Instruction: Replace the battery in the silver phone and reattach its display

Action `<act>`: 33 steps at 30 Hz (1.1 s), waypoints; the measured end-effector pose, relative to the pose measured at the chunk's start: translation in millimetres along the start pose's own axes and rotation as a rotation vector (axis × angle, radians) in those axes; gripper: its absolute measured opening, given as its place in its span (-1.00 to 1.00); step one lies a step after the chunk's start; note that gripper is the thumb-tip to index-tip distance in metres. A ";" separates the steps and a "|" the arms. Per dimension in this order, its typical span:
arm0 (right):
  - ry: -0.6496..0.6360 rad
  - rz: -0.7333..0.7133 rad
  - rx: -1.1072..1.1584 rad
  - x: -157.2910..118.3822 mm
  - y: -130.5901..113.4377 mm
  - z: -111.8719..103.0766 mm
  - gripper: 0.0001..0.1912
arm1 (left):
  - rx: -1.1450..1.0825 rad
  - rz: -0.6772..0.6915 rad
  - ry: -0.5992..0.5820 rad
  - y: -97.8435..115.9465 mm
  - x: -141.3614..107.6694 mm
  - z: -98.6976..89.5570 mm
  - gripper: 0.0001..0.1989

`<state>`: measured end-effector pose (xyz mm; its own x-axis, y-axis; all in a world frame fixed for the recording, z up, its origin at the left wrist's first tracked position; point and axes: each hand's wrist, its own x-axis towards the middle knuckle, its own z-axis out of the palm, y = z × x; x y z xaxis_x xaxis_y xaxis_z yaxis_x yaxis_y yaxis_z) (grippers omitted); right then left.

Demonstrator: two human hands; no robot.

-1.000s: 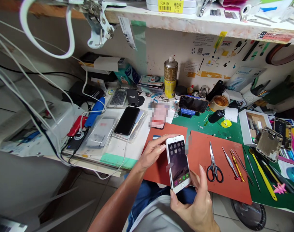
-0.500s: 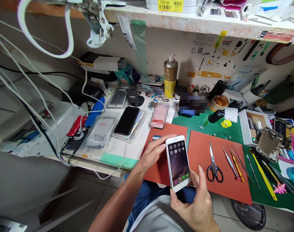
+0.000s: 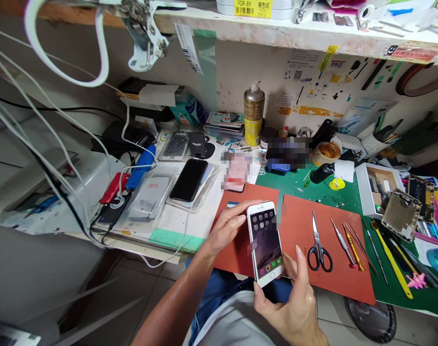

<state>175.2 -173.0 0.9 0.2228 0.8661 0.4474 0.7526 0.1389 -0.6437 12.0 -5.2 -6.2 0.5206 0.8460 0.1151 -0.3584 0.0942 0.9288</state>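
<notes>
Between my two hands is a white smartphone (image 3: 265, 244), tilted, its screen lit with rows of app icons and a round home button at the bottom. My left hand (image 3: 229, 226) grips its upper left edge, thumb along the side and fingers reaching behind. At the lower end, my right hand (image 3: 291, 298) holds it with the thumb at the bottom left corner and other fingers at the right edge; the index finger sticks up. Below the phone lies an orange-red mat (image 3: 233, 259). Black-handled scissors (image 3: 318, 250) rest on a second orange-red mat (image 3: 294, 216) to the right.
Right of the scissors lie tweezers, screwdrivers and a yellow pry tool (image 3: 392, 259). A black phone (image 3: 190, 180) sits at left on stacked plastic sleeves. A spray can (image 3: 254, 113) stands at the back, under an overhanging shelf (image 3: 276, 41). A white cable (image 3: 187, 226) hangs over the left edge.
</notes>
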 end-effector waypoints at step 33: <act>-0.010 -0.072 -0.053 -2.0 13.5 -2.4 0.09 | -0.066 -0.116 0.100 -8.5 -6.5 12.9 -0.49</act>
<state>186.4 -174.0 -7.2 0.1611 0.8599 0.4845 0.7984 0.1750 -0.5761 21.6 -18.3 -10.2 0.4826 0.8753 -0.0304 -0.3525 0.2259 0.9081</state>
